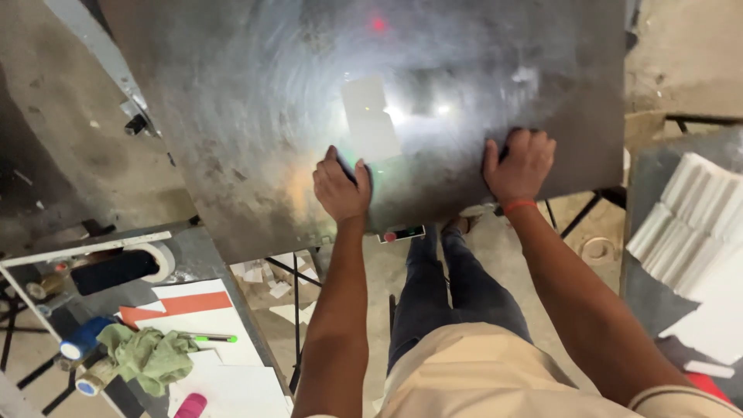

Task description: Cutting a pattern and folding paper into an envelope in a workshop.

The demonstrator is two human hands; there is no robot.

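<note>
Two hands press on the metal sheet (pixel 271 116): left hand (pixel 341 188) curled around a dark object (kind unclear), right hand (pixel 519 164) spread flat near the edge, apparently mid-rubbing; continuing needs steady bracing.

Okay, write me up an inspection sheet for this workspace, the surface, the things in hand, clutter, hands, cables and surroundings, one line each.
Surface: grey metal sheet, scuffed, with glare and a red light spot.
Job's things: pale rectangular piece lying flat on the sheet, beyond the left hand.
Clutter: side bench at left holds a green rag, tape roll, green pen and white and orange sheets.
Hands: left hand and right hand both press on the sheet near its front edge; each seems to cover something dark.
Cables: nothing seen.
Surroundings: concrete floor; stacked white strips at right.
</note>
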